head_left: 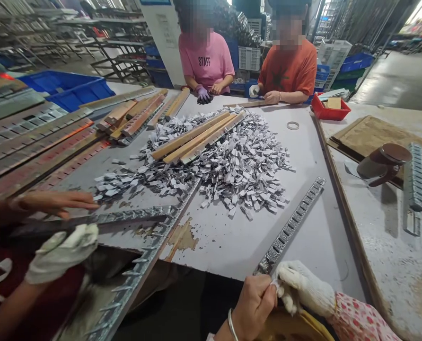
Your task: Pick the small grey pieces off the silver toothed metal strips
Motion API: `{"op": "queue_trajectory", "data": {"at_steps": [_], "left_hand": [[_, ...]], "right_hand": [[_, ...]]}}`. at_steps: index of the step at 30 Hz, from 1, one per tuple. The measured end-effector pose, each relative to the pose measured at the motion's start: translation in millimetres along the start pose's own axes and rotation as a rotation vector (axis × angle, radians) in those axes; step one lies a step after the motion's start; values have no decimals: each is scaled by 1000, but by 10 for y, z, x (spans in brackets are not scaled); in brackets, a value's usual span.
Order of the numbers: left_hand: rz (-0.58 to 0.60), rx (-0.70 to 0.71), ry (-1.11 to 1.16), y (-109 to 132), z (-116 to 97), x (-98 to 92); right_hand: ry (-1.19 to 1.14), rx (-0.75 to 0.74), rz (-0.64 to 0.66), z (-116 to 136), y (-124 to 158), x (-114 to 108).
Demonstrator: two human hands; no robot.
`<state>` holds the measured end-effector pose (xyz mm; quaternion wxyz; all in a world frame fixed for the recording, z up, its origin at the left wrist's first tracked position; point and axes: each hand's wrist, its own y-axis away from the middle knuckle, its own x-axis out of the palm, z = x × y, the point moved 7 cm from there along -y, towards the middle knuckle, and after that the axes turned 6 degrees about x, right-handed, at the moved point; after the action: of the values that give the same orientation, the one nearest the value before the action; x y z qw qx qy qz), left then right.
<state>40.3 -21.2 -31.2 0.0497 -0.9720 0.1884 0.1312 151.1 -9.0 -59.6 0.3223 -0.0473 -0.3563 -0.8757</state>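
My left hand (254, 303) is bare, with a bangle on the wrist. Its fingers pinch something small and white against my right hand. My right hand (301, 289) wears a white glove and a floral sleeve, and its fingers are curled. Both hands meet at the near end of a long toothed metal strip (292, 225) that lies slanted on the grey table (239, 241). What each hand grips is too small to make out. A large heap of small grey-white metal clips (239, 166) fills the table's middle, with wooden slats (197, 139) lying on it.
At the left, a co-worker's bare hand (55, 201) and gloved hand (62, 253) work on another toothed strip (136, 215). Two people sit at the far side. Also here are stacked strips (30, 137), a blue bin (69, 87), a red tray (329, 111), a tape ring (293, 125) and a brown cup (384, 163).
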Motion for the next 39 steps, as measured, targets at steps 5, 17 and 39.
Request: {"op": "queue_trajectory", "data": {"at_steps": [5,17,39], "left_hand": [[-214,-103,-147,-6,254,-65],[-93,-201,-434,-73,639,79],[-175,-212,-578,-767,629,-763]], "right_hand": [[325,-79,-326,245,3,-370],[1620,37,-647,531,-142,-489],[1638,-30,-500,503,-295,-211]]}}
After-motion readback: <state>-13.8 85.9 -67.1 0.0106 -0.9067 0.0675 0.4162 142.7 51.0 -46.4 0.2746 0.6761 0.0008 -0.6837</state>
